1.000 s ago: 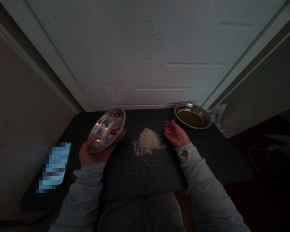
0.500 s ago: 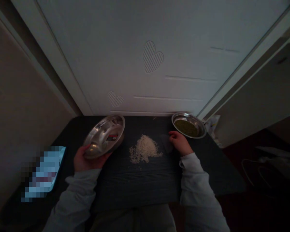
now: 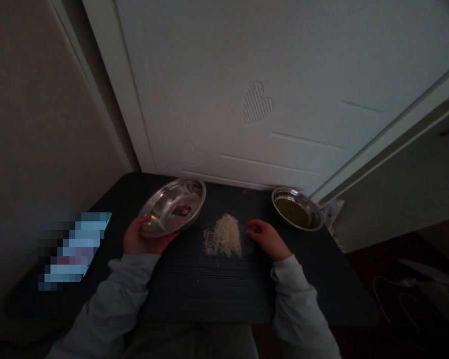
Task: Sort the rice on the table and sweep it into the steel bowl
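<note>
A small heap of white rice grains (image 3: 223,235) lies on a dark ribbed mat (image 3: 209,284) on a black table. My left hand (image 3: 140,240) grips the near rim of an empty steel bowl (image 3: 173,213) with a label inside, tilted up just left of the heap. My right hand (image 3: 265,238) is closed round a thin, see-through flat piece (image 3: 246,238) whose edge rests against the right side of the rice.
A second steel bowl (image 3: 298,215) with green grains stands at the back right of the table. A lit phone screen (image 3: 75,249) lies at the left. A white door with heart shapes (image 3: 258,102) rises right behind the table. Cables lie on the floor at right.
My right hand went from open beside the rice to closed on the flat piece and moved left against the heap. The bowl in my left hand has tipped lower.
</note>
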The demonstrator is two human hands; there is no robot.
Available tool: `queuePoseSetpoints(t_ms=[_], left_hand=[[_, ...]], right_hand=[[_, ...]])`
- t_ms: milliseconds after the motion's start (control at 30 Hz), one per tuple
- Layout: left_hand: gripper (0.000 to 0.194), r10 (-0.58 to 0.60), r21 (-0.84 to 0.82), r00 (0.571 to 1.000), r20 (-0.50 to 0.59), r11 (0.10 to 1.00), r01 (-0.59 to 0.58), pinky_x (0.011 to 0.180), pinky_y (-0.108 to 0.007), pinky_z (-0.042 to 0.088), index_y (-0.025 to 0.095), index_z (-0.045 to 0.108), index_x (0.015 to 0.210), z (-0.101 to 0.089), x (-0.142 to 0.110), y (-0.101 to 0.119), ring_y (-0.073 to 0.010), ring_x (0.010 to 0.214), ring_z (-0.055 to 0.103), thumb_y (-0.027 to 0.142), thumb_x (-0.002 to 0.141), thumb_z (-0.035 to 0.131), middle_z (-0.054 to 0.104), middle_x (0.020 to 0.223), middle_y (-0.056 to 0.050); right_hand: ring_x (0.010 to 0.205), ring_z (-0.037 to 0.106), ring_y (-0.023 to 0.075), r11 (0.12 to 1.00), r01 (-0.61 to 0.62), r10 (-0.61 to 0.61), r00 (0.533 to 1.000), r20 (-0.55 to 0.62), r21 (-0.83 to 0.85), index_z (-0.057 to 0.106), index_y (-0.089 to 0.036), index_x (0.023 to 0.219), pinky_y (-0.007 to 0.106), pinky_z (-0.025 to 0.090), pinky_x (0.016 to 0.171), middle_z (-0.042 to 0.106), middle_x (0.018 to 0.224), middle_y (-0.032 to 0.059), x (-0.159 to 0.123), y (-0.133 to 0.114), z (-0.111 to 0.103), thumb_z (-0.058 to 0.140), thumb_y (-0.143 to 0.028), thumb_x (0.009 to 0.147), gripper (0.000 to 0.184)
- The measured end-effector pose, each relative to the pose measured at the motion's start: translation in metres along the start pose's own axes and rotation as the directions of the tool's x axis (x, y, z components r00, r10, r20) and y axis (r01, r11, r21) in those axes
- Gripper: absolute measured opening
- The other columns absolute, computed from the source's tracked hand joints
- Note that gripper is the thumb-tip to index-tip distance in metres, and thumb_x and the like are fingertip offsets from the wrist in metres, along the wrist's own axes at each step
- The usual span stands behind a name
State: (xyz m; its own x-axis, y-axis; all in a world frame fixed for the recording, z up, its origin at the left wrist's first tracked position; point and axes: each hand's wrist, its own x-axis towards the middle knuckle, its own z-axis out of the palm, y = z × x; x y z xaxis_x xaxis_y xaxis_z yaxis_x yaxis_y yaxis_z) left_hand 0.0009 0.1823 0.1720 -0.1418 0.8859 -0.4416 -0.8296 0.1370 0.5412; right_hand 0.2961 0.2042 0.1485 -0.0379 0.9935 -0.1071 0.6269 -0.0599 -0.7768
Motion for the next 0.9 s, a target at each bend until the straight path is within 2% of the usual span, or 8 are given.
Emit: queuePoseSetpoints(t_ms=[233,333,467,533,633,733,900], left_hand=[[0.030,0.001,-0.008,1.000,0.013,1.000,0.000,0.068,-0.055,0.050,0.019,0.061,0.092,0.003,-0.004,0.000,-0.0286,0.082,0.061,0.016,0.063,0.051,0.065,0.085,-0.008],[0.027,0.049,-0.002,0.998,0.035,0.999,-0.049,0.068,-0.054,0.050,0.019,0.062,0.088,0.001,-0.004,-0.002,-0.0290,0.086,0.059,0.018,0.063,0.051,0.065,0.088,-0.009],[0.027,0.052,0.005,0.998,0.048,0.999,-0.052,0.068,-0.054,0.050,0.018,0.062,0.088,0.000,-0.003,-0.003,-0.0299,0.088,0.059,0.019,0.063,0.052,0.064,0.090,-0.011],[0.027,0.052,0.003,0.997,0.054,0.999,-0.052,0.070,-0.055,0.050,0.018,0.062,0.089,0.001,-0.003,-0.003,-0.0302,0.090,0.058,0.019,0.064,0.052,0.064,0.093,-0.011],[0.029,0.061,0.002,0.997,0.054,0.998,-0.061,0.070,-0.055,0.050,0.018,0.062,0.091,0.002,-0.004,-0.004,-0.0305,0.090,0.058,0.019,0.064,0.052,0.064,0.095,-0.011],[0.029,0.078,0.009,0.995,0.061,0.997,-0.078,0.070,-0.054,0.050,0.017,0.062,0.092,0.003,-0.006,-0.005,-0.0300,0.088,0.059,0.020,0.065,0.051,0.065,0.093,-0.012],[0.033,0.080,-0.006,0.995,0.065,0.997,-0.080,0.070,-0.054,0.050,0.018,0.061,0.096,0.003,-0.006,-0.006,-0.0303,0.087,0.060,0.019,0.064,0.052,0.065,0.093,-0.011]], right_hand=[[0.055,0.049,0.0103,0.999,0.045,-0.044,0.995,0.084,-0.004,0.060,-0.017,0.085,0.023,0.036,0.053,0.053,0.060,-0.0039,-0.006,-0.013,0.015,0.058,-0.019,0.066,0.020],[0.055,0.048,0.0104,0.999,0.051,-0.050,0.990,0.132,0.002,0.060,-0.016,0.085,0.023,0.036,0.053,0.052,0.061,-0.0037,-0.010,-0.020,0.019,0.058,-0.019,0.066,0.020],[0.053,0.047,0.0095,0.994,0.025,-0.046,0.977,0.209,0.103,0.058,-0.015,0.086,0.023,0.036,0.052,0.052,0.060,-0.0042,-0.013,-0.025,0.017,0.056,-0.022,0.068,0.020],[0.052,0.048,0.0091,0.982,0.017,-0.056,0.976,0.208,0.187,0.057,-0.016,0.086,0.023,0.037,0.051,0.051,0.058,-0.0048,-0.013,-0.026,0.012,0.055,-0.024,0.069,0.019],[0.053,0.051,0.0100,0.956,0.004,-0.043,0.991,0.129,0.293,0.056,-0.016,0.086,0.023,0.039,0.053,0.053,0.059,-0.0041,-0.012,-0.023,0.005,0.054,-0.028,0.069,0.021],[0.054,0.052,0.0108,0.947,0.014,-0.005,1.000,-0.029,0.322,0.056,-0.017,0.086,0.024,0.040,0.053,0.055,0.063,-0.0023,-0.008,-0.017,0.002,0.055,-0.031,0.069,0.023],[0.056,0.052,0.0132,0.972,0.048,0.025,0.954,-0.300,0.231,0.058,-0.018,0.088,0.026,0.041,0.055,0.056,0.067,0.0003,0.001,-0.006,0.001,0.053,-0.035,0.069,0.026]])
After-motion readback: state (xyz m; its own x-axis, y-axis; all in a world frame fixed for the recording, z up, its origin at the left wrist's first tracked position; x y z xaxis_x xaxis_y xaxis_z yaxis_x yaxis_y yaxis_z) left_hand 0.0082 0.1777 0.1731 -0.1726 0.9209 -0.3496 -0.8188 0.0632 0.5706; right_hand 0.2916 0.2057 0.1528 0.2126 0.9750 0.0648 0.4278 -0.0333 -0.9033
